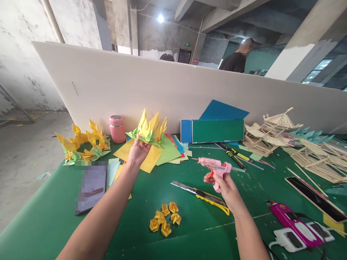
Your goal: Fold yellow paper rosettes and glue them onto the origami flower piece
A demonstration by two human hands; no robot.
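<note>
My left hand (138, 151) is raised above the green table (48, 220) and holds up a yellow and green folded paper flower (150, 130) from below. My right hand (226, 187) grips a pink glue gun (215, 167) by its handle, nozzle pointing left toward the flower, a gap still between them. Under the flower lies a stack of coloured paper sheets (159, 153). A yellow utility knife (202, 194) lies on the table just left of my right hand.
Several small yellow paper roses (164, 218) lie near the front. More yellow paper flowers (84, 144) and a pink cup (117, 129) stand at the left. Stick models (273, 133) fill the right, with a magenta device (291, 220) and a power strip (300, 238). A white board (173, 86) walls the back.
</note>
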